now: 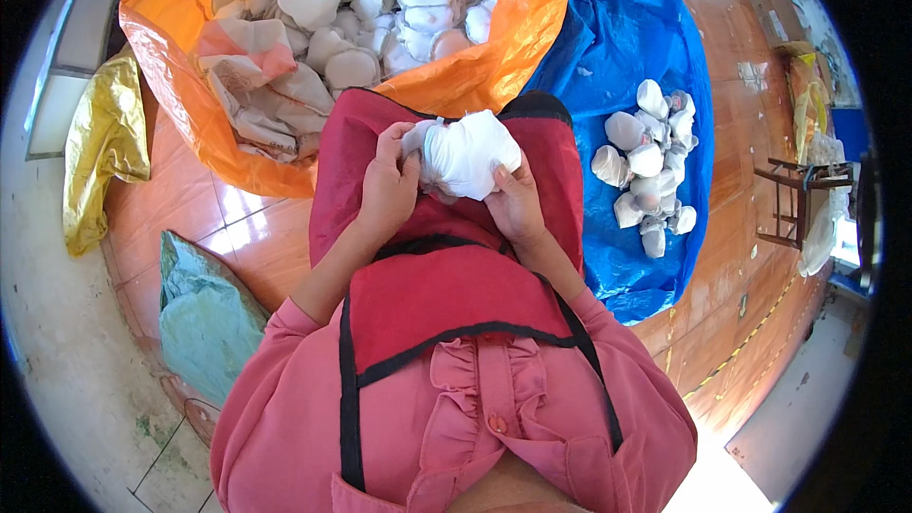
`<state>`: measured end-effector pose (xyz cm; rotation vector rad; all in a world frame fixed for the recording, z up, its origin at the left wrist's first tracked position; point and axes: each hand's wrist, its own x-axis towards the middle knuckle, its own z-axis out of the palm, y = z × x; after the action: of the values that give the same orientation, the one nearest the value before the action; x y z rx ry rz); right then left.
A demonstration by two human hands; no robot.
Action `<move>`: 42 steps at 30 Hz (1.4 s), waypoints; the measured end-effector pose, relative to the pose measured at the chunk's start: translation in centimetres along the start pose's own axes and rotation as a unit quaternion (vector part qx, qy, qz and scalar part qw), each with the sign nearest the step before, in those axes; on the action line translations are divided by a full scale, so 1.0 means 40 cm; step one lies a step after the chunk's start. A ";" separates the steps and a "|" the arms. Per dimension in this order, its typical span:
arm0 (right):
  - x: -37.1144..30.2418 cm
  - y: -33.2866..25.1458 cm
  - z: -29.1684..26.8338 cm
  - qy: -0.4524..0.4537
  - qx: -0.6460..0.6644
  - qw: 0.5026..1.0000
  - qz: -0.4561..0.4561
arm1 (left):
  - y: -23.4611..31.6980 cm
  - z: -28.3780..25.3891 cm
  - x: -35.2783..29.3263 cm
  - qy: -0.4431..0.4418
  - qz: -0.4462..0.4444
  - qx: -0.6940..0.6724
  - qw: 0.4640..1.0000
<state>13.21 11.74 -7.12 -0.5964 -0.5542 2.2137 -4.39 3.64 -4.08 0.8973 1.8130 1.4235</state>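
Note:
Over my red-aproned lap, both hands grip a rounded bundle of white, padded fabric pieces. My left hand is closed on its greyish gathered end. The fingers of my right hand pinch its lower right edge, with the thumb on the white face. In front of me a big open orange sack holds many loose white, beige and pinkish rounded pads. To my right, similar white bundles lie in a cluster on a blue plastic sheet or bag.
A yellow sack hangs at the left by a pale ledge. A green sack lies on the tiled floor near my left elbow. Farther right stand a small wooden stool and a cardboard box.

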 end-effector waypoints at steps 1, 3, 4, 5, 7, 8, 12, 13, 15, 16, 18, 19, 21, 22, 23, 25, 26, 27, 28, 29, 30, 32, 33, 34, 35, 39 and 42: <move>0.001 0.000 -0.002 0.005 -0.004 1.000 -0.001 | 0.000 0.000 -0.003 0.003 0.076 0.109 0.991; 0.002 -0.005 -0.007 0.014 -0.013 1.000 -0.002 | -0.021 -0.001 -0.004 -0.019 0.044 0.110 0.993; 0.001 -0.002 -0.021 0.005 -0.041 0.999 -0.007 | -0.029 -0.003 -0.004 -0.030 0.027 0.111 0.993; 0.000 0.001 -0.034 -0.005 -0.068 0.998 -0.014 | -0.029 -0.006 -0.003 -0.025 0.009 0.071 0.997; -0.002 0.006 -0.056 -0.020 -0.136 0.990 -0.022 | -0.028 -0.011 0.000 -0.015 -0.029 -0.010 0.999; -0.005 0.003 -0.050 -0.024 -0.177 0.984 -0.025 | -0.012 -0.014 0.002 -0.010 -0.073 -0.062 0.995; -0.021 -0.039 0.045 -0.038 -0.257 0.965 -0.030 | 0.009 -0.040 0.014 -0.033 -0.205 -0.283 0.936; -0.013 -0.043 0.037 -0.079 -0.335 0.935 -0.082 | 0.019 -0.049 0.018 -0.059 -0.225 -0.346 0.909; 0.006 -0.053 0.013 -0.153 -0.480 0.844 -0.182 | 0.030 -0.065 0.024 -0.099 -0.263 -0.408 0.869; 0.005 -0.050 0.009 -0.168 -0.502 0.825 -0.199 | 0.032 -0.072 0.027 -0.110 -0.280 -0.408 0.862; 0.010 -0.045 0.000 -0.200 -0.542 0.782 -0.235 | 0.032 -0.077 0.025 -0.116 -0.266 -0.374 0.881; 0.009 -0.045 -0.005 -0.229 -0.557 0.768 -0.215 | 0.028 -0.078 0.016 -0.110 -0.236 -0.340 0.904; 0.005 -0.055 -0.012 -0.213 -0.553 0.790 -0.160 | 0.031 -0.081 0.006 -0.085 -0.177 -0.265 0.944; 0.003 -0.060 -0.016 -0.204 -0.550 0.799 -0.132 | 0.027 -0.088 0.009 -0.071 -0.136 -0.184 0.971; 0.003 -0.068 -0.015 -0.191 -0.539 0.808 -0.144 | 0.025 -0.098 0.013 -0.054 -0.093 -0.102 0.989; 0.002 -0.093 -0.007 -0.164 -0.515 0.825 -0.166 | 0.030 -0.105 0.012 -0.031 -0.029 0.059 0.997; -0.001 -0.106 -0.002 -0.150 -0.502 0.833 -0.177 | 0.059 -0.104 0.007 -0.025 -0.008 0.138 0.990; 0.000 -0.120 0.007 -0.187 -0.521 0.817 -0.165 | 0.075 -0.100 0.003 -0.019 0.012 0.215 0.976; 0.002 -0.123 0.022 -0.210 -0.537 0.806 -0.135 | 0.076 -0.094 -0.002 -0.017 0.017 0.222 0.975; 0.003 -0.126 0.040 -0.233 -0.553 0.793 -0.106 | 0.080 -0.087 -0.005 -0.016 0.024 0.228 0.973; 0.004 -0.123 0.052 -0.256 -0.568 0.778 -0.076 | 0.083 -0.081 -0.009 -0.014 0.031 0.234 0.972; -0.004 -0.106 0.052 -0.239 -0.575 0.782 -0.018 | 0.066 -0.069 -0.017 0.004 0.081 0.256 0.963; -0.006 -0.100 0.052 -0.224 -0.574 0.787 0.015 | 0.059 -0.065 -0.018 0.012 0.103 0.252 0.962; -0.006 -0.093 0.050 -0.209 -0.573 0.791 0.049 | 0.056 -0.062 -0.018 0.019 0.125 0.247 0.961; -0.004 -0.078 0.037 -0.211 -0.593 0.775 0.049 | 0.060 -0.057 -0.018 0.011 0.151 0.250 0.956; -0.012 -0.023 0.022 -0.208 -0.574 0.785 0.102 | 0.077 -0.036 -0.016 -0.026 0.276 0.264 0.924; -0.017 0.009 0.045 -0.149 -0.452 0.858 0.192 | 0.096 -0.021 -0.027 -0.023 0.355 0.273 0.894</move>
<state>12.39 10.62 -5.73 -0.8829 -1.8284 2.3373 -4.05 2.98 -0.06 2.0253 1.9766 1.2562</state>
